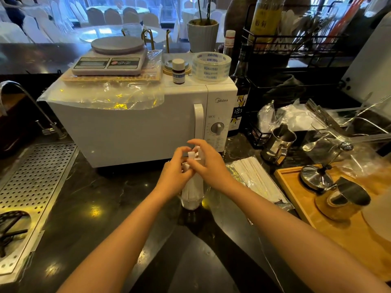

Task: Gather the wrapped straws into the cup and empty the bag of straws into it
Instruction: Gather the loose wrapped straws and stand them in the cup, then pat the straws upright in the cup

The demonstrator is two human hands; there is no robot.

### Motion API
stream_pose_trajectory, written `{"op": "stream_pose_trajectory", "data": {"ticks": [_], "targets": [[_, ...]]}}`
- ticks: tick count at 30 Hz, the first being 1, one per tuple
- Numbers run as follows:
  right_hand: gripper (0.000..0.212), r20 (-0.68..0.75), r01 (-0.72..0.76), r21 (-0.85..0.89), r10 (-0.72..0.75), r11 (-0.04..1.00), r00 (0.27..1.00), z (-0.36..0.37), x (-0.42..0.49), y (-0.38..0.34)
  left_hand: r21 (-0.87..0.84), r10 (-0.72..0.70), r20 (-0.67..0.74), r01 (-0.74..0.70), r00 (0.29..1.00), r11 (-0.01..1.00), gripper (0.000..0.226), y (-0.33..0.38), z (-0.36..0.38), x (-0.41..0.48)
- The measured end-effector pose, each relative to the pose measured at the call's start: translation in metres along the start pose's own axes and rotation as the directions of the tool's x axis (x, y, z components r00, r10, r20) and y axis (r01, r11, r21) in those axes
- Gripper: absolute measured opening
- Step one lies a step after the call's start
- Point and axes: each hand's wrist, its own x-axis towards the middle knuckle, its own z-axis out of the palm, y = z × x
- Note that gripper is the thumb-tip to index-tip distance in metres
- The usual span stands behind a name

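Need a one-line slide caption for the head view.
Both hands, left hand and right hand, bunch wrapped straws upright in a clear cup; bag of straws lies alongside.

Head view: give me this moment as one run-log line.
hands: left, right both around wrapped straws | straws upright in cup | bag of straws flat on counter, right of cup

Two bare forearms, uncovered from the lower edge of the picture to the wrists, without sleeves, cuffs, watch or bracelet. Left hand (174, 173) and right hand (206, 160) ungloved, fingers slender, nails short and plain, no rings to be seen. Nothing else of the body in view.
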Motion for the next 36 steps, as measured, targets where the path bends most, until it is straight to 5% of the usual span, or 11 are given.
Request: {"op": "stream_pose_trajectory", "data": {"ticks": [4, 12, 27, 36], "targets": [[0.034, 0.004, 0.089, -0.221, -0.091, 0.971, 0.996, 0.001, 0.0, 0.004, 0.283, 0.155, 0.033, -0.158, 0.987, 0.946, 0.04, -0.008, -0.002, 0.001], [0.043, 0.16, 0.198, -0.404, -0.144, 0.893, 0.977, 0.004, -0.011, 0.009, 0.739, 0.369, 0.067, -0.294, 0.927, 0.606, 0.033, -0.021, -0.011, -0.005], [0.059, 0.281, 0.085, -0.634, 0.126, 0.769, 0.951, -0.001, -0.008, 0.015, 0.831, 0.02, 0.065, -0.065, 0.998, 0.552, 0.055, -0.02, -0.012, -0.002], [0.068, 0.225, 0.03, -0.558, 0.117, 0.829, 0.967, -0.016, -0.007, 0.01, 0.818, 0.067, 0.054, -0.083, 0.996, 0.569, 0.062, -0.004, -0.013, -0.005]]}}
